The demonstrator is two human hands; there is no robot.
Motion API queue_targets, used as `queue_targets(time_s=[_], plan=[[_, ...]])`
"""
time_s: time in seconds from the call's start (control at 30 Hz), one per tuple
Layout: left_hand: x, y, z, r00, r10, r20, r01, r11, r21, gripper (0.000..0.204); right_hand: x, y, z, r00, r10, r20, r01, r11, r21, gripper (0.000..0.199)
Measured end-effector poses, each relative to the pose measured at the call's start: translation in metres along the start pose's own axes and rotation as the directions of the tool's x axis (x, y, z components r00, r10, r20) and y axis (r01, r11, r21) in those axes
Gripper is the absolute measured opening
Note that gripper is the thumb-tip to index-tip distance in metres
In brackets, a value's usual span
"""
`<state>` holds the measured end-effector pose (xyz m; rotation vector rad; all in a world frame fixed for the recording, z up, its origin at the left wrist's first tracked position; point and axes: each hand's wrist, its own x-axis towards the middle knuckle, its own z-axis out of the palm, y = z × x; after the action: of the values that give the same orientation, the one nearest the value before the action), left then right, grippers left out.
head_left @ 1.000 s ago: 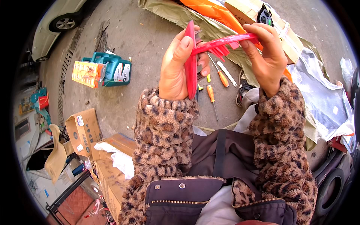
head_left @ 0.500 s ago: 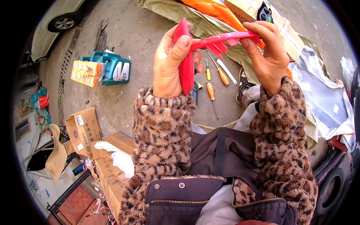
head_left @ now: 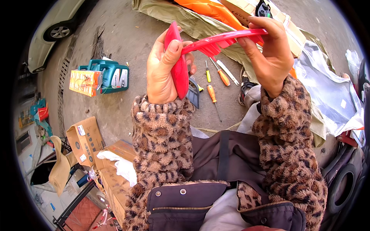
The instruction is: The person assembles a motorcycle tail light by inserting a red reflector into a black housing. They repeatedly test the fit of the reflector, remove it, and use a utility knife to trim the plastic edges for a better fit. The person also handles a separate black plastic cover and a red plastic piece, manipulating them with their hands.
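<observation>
The left hand is clamped on one wing of the red part, thumb across its face; the right hand pinches the far end between thumb and fingers. The part is held up above the floor, its tabs hanging below the long strip. The step in hand looks like steadying or turning it; whether its two wings are joined is unclear. A next move calls for light, even support at both ends. The screwdrivers lie apart on the floor.
</observation>
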<state>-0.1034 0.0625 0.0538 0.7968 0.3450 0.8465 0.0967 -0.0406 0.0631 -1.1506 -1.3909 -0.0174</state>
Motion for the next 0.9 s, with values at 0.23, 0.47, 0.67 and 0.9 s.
queue_targets(time_s=[0.23,0.47,0.67,0.9], plan=[[0.003,-0.003,-0.001,1.000,-0.017,0.005,0.017,1.000,0.019,0.061,0.000,-0.003,-0.002,0.996,0.090,-0.021,-0.083,0.968,0.238,0.067],[0.004,-0.005,0.001,1.000,-0.019,0.014,0.018,0.999,0.030,0.063,0.001,-0.005,-0.004,0.995,0.095,-0.031,-0.081,0.951,0.299,0.070],[0.007,-0.010,-0.002,0.998,-0.022,0.062,0.022,1.000,0.008,0.062,0.001,-0.010,-0.007,0.994,0.111,-0.021,-0.099,0.944,0.314,0.070],[0.006,-0.011,0.000,0.999,-0.037,0.014,0.037,0.999,0.033,0.061,-0.002,-0.014,-0.007,0.985,0.174,-0.023,-0.157,0.935,0.319,0.063]])
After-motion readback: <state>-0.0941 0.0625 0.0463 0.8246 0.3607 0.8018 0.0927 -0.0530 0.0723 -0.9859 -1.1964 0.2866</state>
